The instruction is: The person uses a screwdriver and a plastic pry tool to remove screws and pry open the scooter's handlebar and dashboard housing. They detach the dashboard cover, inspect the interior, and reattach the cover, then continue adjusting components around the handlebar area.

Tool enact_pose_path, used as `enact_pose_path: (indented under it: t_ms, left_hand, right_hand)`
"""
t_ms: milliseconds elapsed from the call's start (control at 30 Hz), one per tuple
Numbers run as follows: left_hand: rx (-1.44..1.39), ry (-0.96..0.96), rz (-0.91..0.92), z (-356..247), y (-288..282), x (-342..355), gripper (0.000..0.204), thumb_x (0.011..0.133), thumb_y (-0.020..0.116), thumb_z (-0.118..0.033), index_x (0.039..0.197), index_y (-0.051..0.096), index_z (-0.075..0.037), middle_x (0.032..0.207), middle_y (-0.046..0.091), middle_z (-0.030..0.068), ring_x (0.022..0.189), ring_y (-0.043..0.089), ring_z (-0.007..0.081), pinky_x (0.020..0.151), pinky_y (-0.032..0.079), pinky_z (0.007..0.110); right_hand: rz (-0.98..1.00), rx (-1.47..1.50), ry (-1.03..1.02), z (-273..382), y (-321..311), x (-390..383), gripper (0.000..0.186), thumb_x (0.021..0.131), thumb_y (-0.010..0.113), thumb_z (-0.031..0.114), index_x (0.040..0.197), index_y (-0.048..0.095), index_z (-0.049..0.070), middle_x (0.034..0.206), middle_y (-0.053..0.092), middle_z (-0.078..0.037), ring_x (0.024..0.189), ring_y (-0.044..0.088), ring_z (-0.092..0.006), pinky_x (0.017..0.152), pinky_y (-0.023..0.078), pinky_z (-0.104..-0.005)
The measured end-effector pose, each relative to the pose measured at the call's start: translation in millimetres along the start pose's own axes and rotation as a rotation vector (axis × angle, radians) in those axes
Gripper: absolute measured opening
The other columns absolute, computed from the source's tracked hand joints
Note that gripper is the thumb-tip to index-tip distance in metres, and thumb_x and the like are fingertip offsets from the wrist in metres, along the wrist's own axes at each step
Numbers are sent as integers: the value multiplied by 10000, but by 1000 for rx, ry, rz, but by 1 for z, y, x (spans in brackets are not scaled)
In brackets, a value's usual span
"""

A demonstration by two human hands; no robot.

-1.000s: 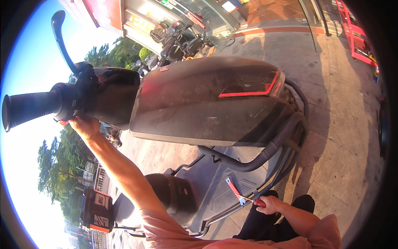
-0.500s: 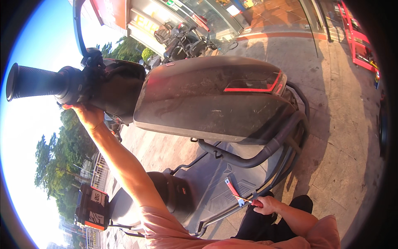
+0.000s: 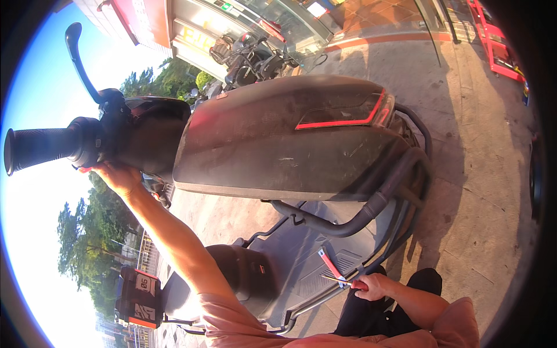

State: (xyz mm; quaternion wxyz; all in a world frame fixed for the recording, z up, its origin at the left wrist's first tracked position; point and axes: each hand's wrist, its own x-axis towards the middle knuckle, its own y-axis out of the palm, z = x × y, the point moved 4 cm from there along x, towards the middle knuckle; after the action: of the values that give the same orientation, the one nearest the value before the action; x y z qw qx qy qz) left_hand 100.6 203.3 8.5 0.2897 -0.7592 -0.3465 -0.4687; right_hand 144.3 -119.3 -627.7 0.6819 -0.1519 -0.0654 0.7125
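Note:
Before me stands a dark scooter with a scratched front panel [image 3: 261, 139] that carries a red-edged lamp. My left hand [image 3: 120, 178] reaches up to its handlebar [image 3: 96, 139], closed against the underside of the black housing beside the rubber grip. The handlebar partly hides those fingers. Low on the right, my right hand [image 3: 372, 286] is wrapped around the red handle of a screwdriver [image 3: 358, 285], whose thin shaft points left. A slim red-and-white object [image 3: 329, 262] lies on the footboard [image 3: 313, 284] near the shaft; its kind is unclear.
A curved brake lever [image 3: 81, 64] sticks up above the grip. Tubular guard bars [image 3: 342, 226] run around the scooter. Behind are the seat [image 3: 180, 290] and a dark box [image 3: 138, 297]. Motorcycles [image 3: 255, 61] stand by a shopfront, and a red rack [image 3: 496, 43] is at far right.
The view has shifted slightly, and the scooter's front sits further left in it. The handlebar and my left hand appear lower, with the whole lever showing. My right hand still grips the screwdriver.

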Motion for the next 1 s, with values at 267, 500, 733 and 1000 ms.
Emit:
enact_pose_path:
  t_ms: [267, 500, 733, 1000]
  left_hand:
    - [-33, 99, -101, 3, -18, -12, 830, 883, 570, -704, 1457, 432, -121, 1446, 493, 116, 1346, 460, 330, 1185, 315, 550]
    - [-30, 119, -328, 0, -35, -27, 854, 877, 586, -690, 1446, 476, -62, 1473, 493, 152, 1379, 431, 372, 1190, 277, 565]
    - [-83, 82, -252, -8, -39, -24, 790, 909, 571, -629, 1429, 495, -40, 1477, 488, 161, 1388, 418, 380, 1187, 269, 574]
    - [-244, -4, 49, -11, -20, -14, 819, 864, 612, -648, 1398, 511, -35, 1406, 545, 158, 1331, 480, 364, 1172, 303, 547]
  right_hand:
    - [-68, 169, 34, 17, 10, -5, 456, 818, 701, 445, 1058, 644, 61, 898, 695, -196, 889, 680, -389, 780, 527, -463]
    - [4, 344, 153, 39, 40, -13, 410, 831, 724, 417, 972, 640, 41, 871, 679, -128, 844, 676, -284, 773, 513, -385]
    - [-13, 399, 153, 44, 55, -12, 419, 843, 726, 406, 989, 637, 23, 858, 679, -168, 853, 681, -325, 758, 517, -403]
    - [-4, 466, 103, 48, 57, -17, 386, 852, 719, 376, 1034, 654, 43, 892, 692, -164, 870, 682, -342, 774, 520, -405]
